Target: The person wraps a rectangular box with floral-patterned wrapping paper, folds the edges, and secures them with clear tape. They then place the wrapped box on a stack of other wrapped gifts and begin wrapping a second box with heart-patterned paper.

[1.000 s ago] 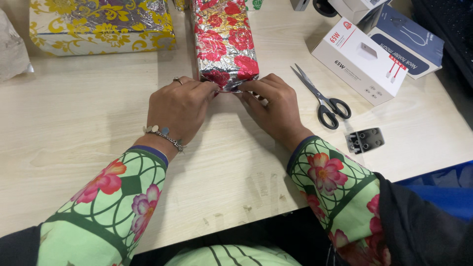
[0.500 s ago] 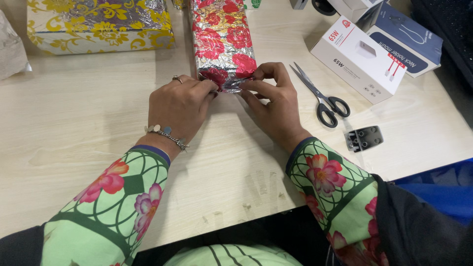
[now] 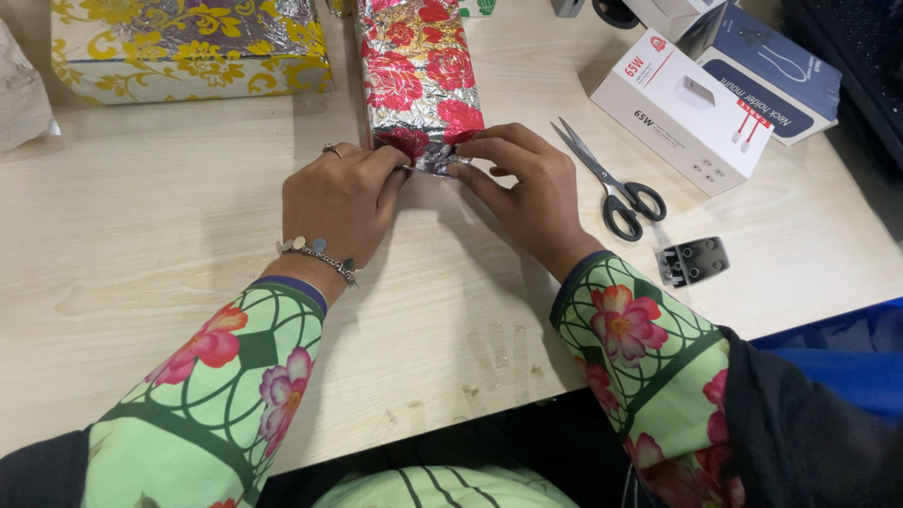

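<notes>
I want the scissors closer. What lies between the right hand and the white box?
In the head view, the scissors lie on the table between the right hand and the white box.

Black-handled scissors (image 3: 611, 179), white box (image 3: 679, 111), yellow-flowered parcel (image 3: 188, 42) lie about.

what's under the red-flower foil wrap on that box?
Only the wrap shows: the red-flower foil box is covered on every visible face. Left hand and right hand hide its near end, so the contents cannot be seen.

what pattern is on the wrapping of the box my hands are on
Silver foil with red and pink roses, on the wrapped box; the head view shows it.
</notes>
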